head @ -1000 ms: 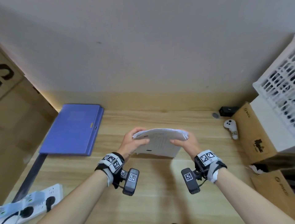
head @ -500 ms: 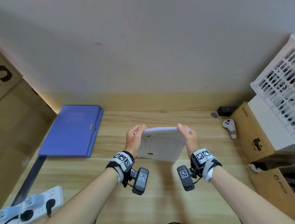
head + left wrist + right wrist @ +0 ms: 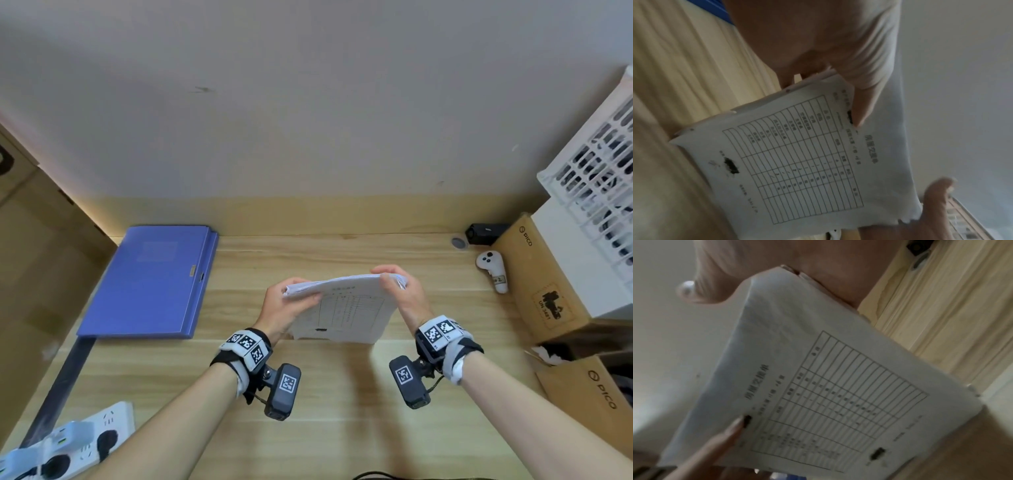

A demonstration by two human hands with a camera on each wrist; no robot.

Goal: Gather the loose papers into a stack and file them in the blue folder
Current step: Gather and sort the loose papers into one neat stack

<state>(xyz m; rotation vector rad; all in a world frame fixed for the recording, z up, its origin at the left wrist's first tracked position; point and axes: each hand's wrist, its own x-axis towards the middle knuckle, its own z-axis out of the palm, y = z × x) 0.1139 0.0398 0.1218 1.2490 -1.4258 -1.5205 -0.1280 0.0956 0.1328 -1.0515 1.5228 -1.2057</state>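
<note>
Both hands hold a stack of white papers (image 3: 346, 308) upright on the wooden desk (image 3: 342, 394), printed table facing me. My left hand (image 3: 291, 301) grips the stack's upper left corner, thumb on the front. My right hand (image 3: 399, 291) grips the upper right corner. The stack's lower edge stands on or just above the desk. In the left wrist view the paper stack (image 3: 803, 162) shows a printed grid, with my thumb (image 3: 865, 97) lying on it. The right wrist view shows the same paper stack (image 3: 818, 394). The blue folder (image 3: 150, 281) lies shut at the desk's back left.
A white controller (image 3: 493, 270) and a small black device (image 3: 483, 233) lie at the back right beside cardboard boxes (image 3: 544, 284) and a white crate (image 3: 603, 178). A power strip (image 3: 68, 445) sits at the front left. A cardboard box (image 3: 30, 257) flanks the left.
Both hands shifted their grip on the stack: fingers stood straight along its sides half a second ago and now curl over the top corners. The stack stays upright at mid-desk.
</note>
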